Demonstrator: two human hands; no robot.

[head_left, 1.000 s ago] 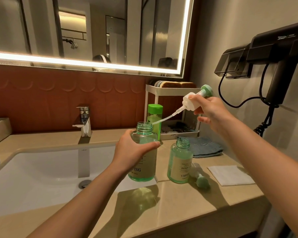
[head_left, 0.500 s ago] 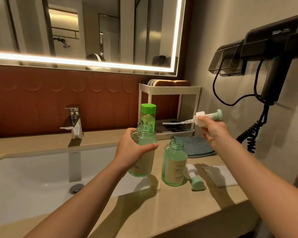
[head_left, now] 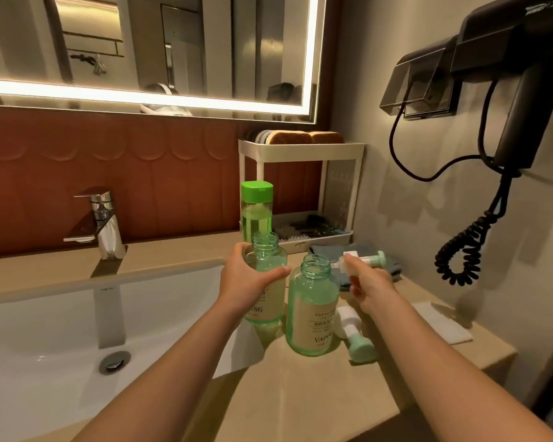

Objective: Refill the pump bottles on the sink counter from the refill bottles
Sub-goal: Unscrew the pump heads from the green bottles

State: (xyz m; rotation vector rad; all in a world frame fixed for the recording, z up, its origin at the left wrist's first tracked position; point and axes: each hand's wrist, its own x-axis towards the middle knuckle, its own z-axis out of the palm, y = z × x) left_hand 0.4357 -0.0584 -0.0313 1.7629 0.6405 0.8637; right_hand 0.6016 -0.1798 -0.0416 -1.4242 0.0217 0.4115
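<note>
Two green-tinted pump bottles stand uncapped on the beige counter [head_left: 300,393]. My left hand [head_left: 246,282] grips the left bottle [head_left: 267,266] around its shoulder. The right bottle [head_left: 312,314] stands free beside it, label facing me. My right hand [head_left: 369,287] holds a white pump head with a mint top [head_left: 361,261] low, just right of the right bottle's neck. A second pump head [head_left: 355,341] lies on the counter by that bottle's base. A tall refill bottle with a bright green cap [head_left: 256,208] stands behind, closed.
A white sink basin [head_left: 61,346] with a chrome tap [head_left: 104,224] fills the left. A white two-tier rack [head_left: 300,153] stands at the back; a grey cloth [head_left: 393,269] and a white napkin [head_left: 444,323] lie on the right. A black hair dryer [head_left: 521,90] with coiled cord hangs on the right wall.
My right hand has carried the pump head down from above the left bottle to low beside the right bottle. My left hand has kept its grip on the left bottle.
</note>
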